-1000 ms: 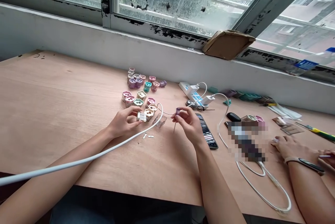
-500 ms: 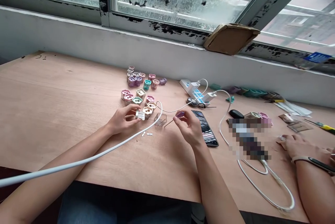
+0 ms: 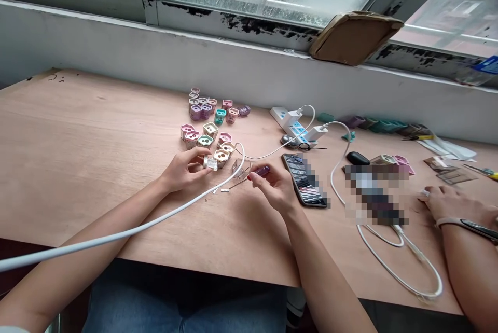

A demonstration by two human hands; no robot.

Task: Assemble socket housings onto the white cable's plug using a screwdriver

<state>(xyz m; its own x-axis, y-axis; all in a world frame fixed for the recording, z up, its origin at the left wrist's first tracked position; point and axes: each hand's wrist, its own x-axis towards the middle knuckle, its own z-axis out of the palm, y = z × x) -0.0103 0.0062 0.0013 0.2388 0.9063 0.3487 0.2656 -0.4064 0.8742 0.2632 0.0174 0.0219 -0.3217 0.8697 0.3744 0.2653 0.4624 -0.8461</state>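
The right hand (image 3: pixel 273 189) pinches a purple-handled metal pick (image 3: pixel 262 171) between fingertips, its long axis running left toward the clear plastic plug body (image 3: pixel 210 163) gripped in the left hand (image 3: pixel 184 174).

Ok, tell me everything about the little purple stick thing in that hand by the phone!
It's a small tool, maybe a tiny screwdriver or pick, though I can't tell which. It has a short, shiny purple handle, perhaps plastic, and a thin metal rod pointing left and slightly down. The right hand pinches the handle between its fingertips. The rod's tip is near the table, but I can't tell if it touches.
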